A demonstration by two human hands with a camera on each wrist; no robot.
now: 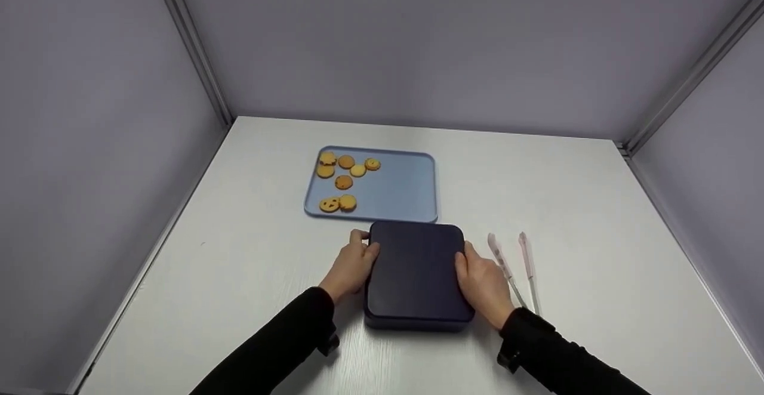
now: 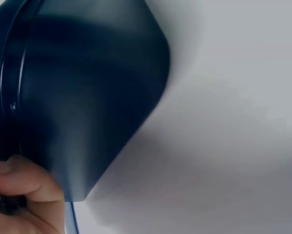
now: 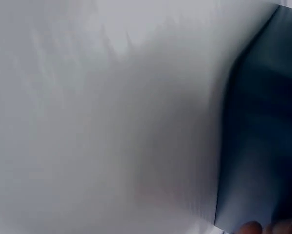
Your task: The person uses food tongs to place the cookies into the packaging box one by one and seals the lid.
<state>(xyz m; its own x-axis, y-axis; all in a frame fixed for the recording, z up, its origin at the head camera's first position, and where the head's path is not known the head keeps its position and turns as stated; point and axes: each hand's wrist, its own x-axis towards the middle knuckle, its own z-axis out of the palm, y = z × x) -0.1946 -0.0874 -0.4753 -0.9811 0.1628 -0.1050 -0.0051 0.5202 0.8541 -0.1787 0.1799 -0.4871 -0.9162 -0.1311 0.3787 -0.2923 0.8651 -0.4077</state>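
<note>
A dark navy box (image 1: 419,275) with a rounded lid is at the near middle of the white table. My left hand (image 1: 349,268) grips its left side, the thumb up at the lid's edge. On the opposite side my right hand (image 1: 484,281) holds the box, thumb along the top edge. In the left wrist view, the left thumb and a finger (image 2: 26,180) pinch around the seam between the lid and the box body (image 2: 92,97). Two right fingertips (image 3: 251,227) show at the bottom of the right wrist view, against the box wall (image 3: 263,126).
Just beyond the box lies a light blue tray (image 1: 400,186), with several cookies (image 1: 344,182) on its left half. Two slim pink-tipped strips (image 1: 529,264) lie right of my right hand, their near ends partly behind the sleeve. Grey panels (image 1: 412,49) wall the table at the back and sides.
</note>
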